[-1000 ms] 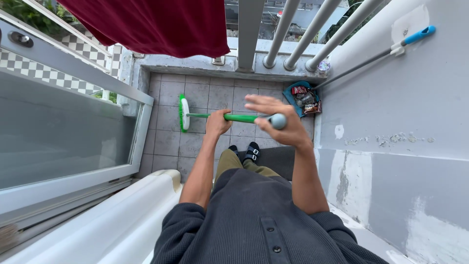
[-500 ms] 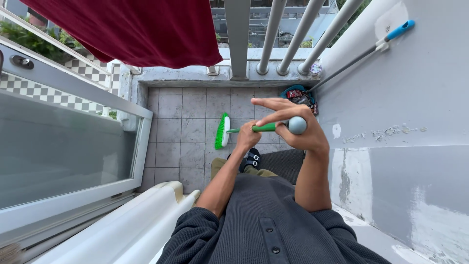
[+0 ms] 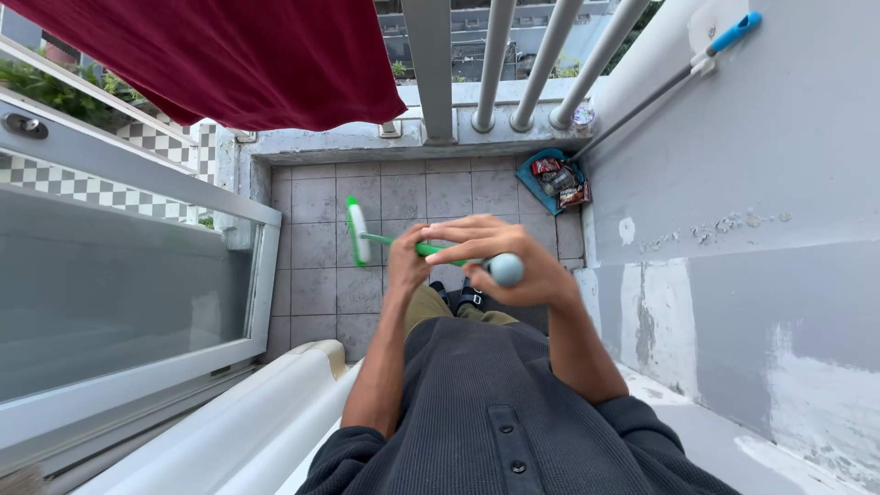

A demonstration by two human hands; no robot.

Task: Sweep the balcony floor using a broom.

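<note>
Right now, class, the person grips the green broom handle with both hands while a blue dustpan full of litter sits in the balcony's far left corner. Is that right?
Not quite. In the head view the blue dustpan sits in the far right corner, by the wall. Both the left hand and right hand do grip the green broom handle.

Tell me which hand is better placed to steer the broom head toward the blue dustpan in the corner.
Probably the left hand: it grips the broom's green handle lower down, closer to the broom head. The right hand sits at the grey end cap, acting mostly as a pivot. The blue dustpan lies far right.
</note>
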